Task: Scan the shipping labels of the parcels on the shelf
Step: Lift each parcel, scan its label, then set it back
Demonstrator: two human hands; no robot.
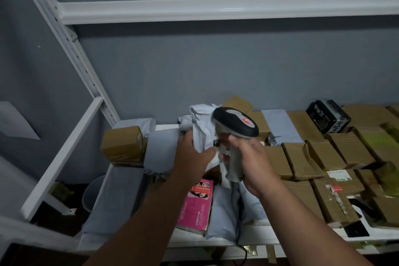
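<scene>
My left hand (192, 153) grips a crumpled white poly mailer (200, 127) and holds it up above the shelf (237, 242). A strip of its label with black print shows between my two hands. My right hand (250, 162) is wrapped round the grey handle of a barcode scanner (235, 123). The scanner's black head sits right over the mailer, close to the label. Its cable hangs down past the shelf's front edge.
Several brown cardboard parcels (323, 157) cover the shelf to the right, with a black box (328, 116) at the back. Grey mailers (159, 149) and a pink box (196, 205) lie to the left and below my hands. White shelf uprights (71, 43) stand at the left. A bin (92, 192) sits below.
</scene>
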